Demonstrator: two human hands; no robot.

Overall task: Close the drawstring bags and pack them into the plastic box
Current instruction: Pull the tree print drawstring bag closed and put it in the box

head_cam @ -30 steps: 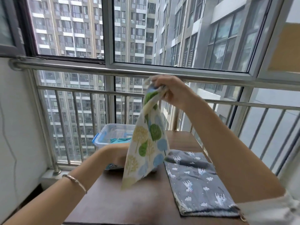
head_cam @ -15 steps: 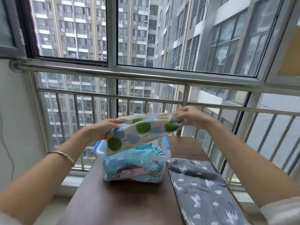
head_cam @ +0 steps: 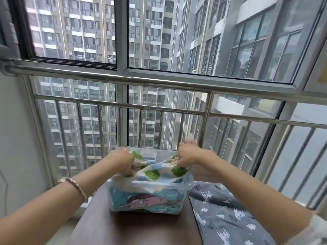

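Note:
A clear plastic box (head_cam: 150, 183) stands on the dark wooden table (head_cam: 127, 228). Inside it lies a turquoise cartoon-print bag (head_cam: 146, 198). On top, a cream drawstring bag with green and blue tree prints (head_cam: 155, 171) lies across the box's opening. My left hand (head_cam: 123, 160) grips its left end inside the box. My right hand (head_cam: 187, 154) grips its right end at the box's right rim. A grey drawstring bag with white unicorns and clouds (head_cam: 224, 214) lies flat on the table to the right of the box, partly under my right forearm.
A steel railing (head_cam: 159, 110) and the window stand just behind the table's far edge. A white wall (head_cam: 16, 138) closes the left side. Bare tabletop shows in front of the box.
The cream tree-print bag hung upright from my right hand, was turned flat between both hands above the box, and now lies lowered into the box on the turquoise bag.

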